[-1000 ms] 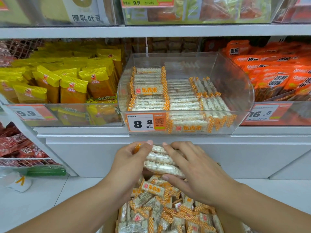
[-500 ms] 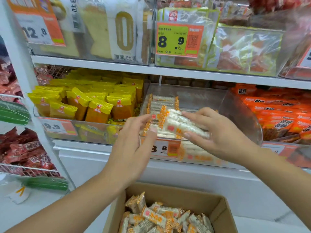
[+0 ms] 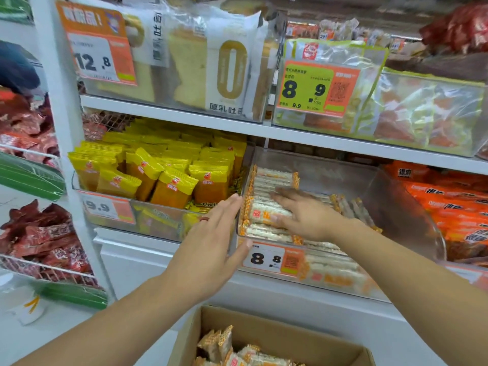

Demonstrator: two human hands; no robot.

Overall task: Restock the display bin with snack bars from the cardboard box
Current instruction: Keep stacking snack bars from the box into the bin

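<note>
The clear display bin sits on the middle shelf with rows of white snack bars with orange ends lying in it. My right hand is inside the bin, its fingers spread flat over a stack of bars at the front left. My left hand is open with straight fingers against the outside of the bin's left wall and holds nothing. The cardboard box stands open below, with more snack bars in it.
An 8.8 price tag hangs on the bin's front. A bin of yellow packets stands to the left and one of orange packets to the right. The shelf above overhangs the bin. Red packets fill a rack at far left.
Both hands lifted a stack of bars out of the box and up to the bin. The right hand now lays them in the bin; the left hand has let go.
</note>
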